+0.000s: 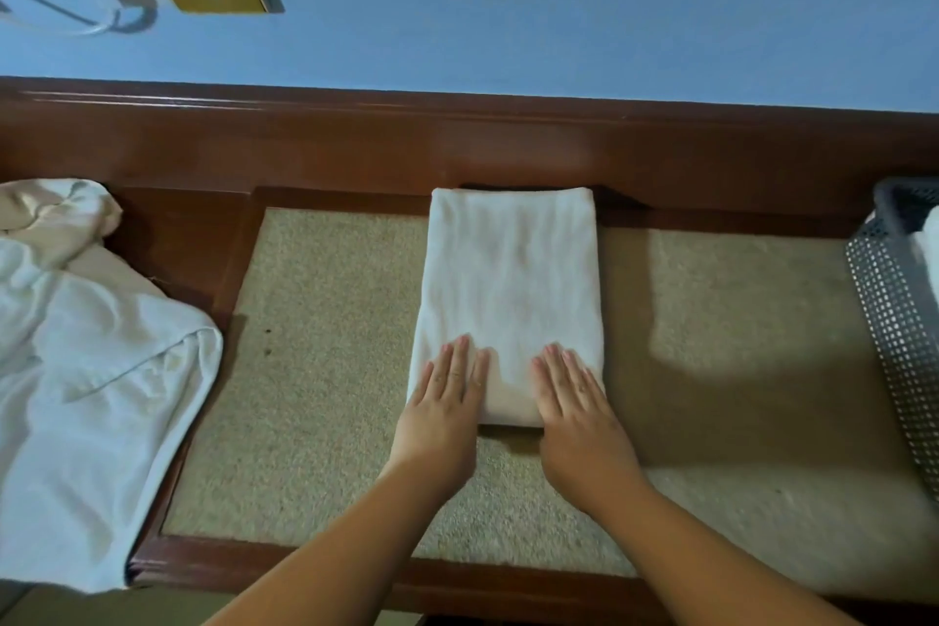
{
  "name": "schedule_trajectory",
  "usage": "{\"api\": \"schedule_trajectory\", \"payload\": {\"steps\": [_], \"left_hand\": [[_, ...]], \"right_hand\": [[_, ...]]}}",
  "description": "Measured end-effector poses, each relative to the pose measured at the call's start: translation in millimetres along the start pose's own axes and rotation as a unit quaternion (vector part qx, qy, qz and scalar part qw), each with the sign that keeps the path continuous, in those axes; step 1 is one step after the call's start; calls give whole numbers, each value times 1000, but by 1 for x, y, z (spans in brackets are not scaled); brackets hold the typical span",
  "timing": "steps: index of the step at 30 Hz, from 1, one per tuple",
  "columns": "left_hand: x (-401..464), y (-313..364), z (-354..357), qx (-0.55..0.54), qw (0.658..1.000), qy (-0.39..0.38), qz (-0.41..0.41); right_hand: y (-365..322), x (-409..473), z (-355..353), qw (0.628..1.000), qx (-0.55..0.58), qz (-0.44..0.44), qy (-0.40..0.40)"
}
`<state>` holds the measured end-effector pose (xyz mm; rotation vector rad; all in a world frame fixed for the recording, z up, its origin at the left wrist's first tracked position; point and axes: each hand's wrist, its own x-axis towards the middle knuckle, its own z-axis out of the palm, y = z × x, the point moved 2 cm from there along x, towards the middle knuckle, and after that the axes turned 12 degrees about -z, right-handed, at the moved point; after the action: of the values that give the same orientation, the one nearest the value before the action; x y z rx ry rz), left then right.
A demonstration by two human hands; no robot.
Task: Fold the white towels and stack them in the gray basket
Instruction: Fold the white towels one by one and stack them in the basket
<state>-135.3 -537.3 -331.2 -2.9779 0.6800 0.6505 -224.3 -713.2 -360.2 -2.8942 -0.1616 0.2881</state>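
your left hand (447,402) lies flat with its fingers straight and close together, palm down on the near left corner of the white terry towel folded into a long rectangle (510,280); your right hand (571,402) lies the same way on the near right corner, fingers straight and slightly fanned. neither hand pinches or curls round the cloth, both only press on it, and a strip of bare towel shows between them

from your hands the towel runs straight away from you: its long axis points toward the dark red-brown wooden back rail (457,137), with the far short edge just touching that rail and the near short edge under your palms. it rests on the speckled beige inset surface of the wooden-framed table (325,371), roughly in the middle

the gray perforated plastic basket (894,320) stands at the far right edge of view, well apart from the towel, with something white already inside it. it lies to your right, so your right hand is the nearer one for carrying the towel over. i judge another fold is still due first, bringing the near edge away from you across the long axis, since the towel looks long against the part of the basket that shows

on the opposite side, beyond your left hand, a rumpled heap of white and cream cloth (86,371) waits unfolded, well apart from the towel
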Motion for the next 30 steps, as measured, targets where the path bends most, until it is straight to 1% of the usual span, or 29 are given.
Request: {"api": "schedule_trajectory", "payload": {"steps": [2,5,9,13,16,20,23,27,30], "left_hand": [[10,1,-1,24,1000,-2,-3],[14,-1,-1,63,998,-12,-1],[10,-2,-9,89,996,-5,18],[7,-5,-33,107,993,8,42],[-10,-7,-73,97,994,18,54],[-49,-15,-143,45,996,19,75],[-80,-25,-191,-2,993,33,117],[-102,-35,-242,-121,981,65,139],[-104,-36,-263,-196,965,93,150]], "right_hand": [[0,4,-3,1000,-4,11,-1],[-2,5,-5,999,-43,0,10],[-6,8,-18,998,-56,-8,-17],[-12,7,-57,999,-23,8,-28],[-21,-4,-105,1000,-7,14,-7],[-24,-36,-167,999,24,-5,-33],[-28,-55,-218,999,42,-15,-4],[-35,-72,-289,997,61,-34,22],[-33,-74,-324,991,134,-11,25]]}}
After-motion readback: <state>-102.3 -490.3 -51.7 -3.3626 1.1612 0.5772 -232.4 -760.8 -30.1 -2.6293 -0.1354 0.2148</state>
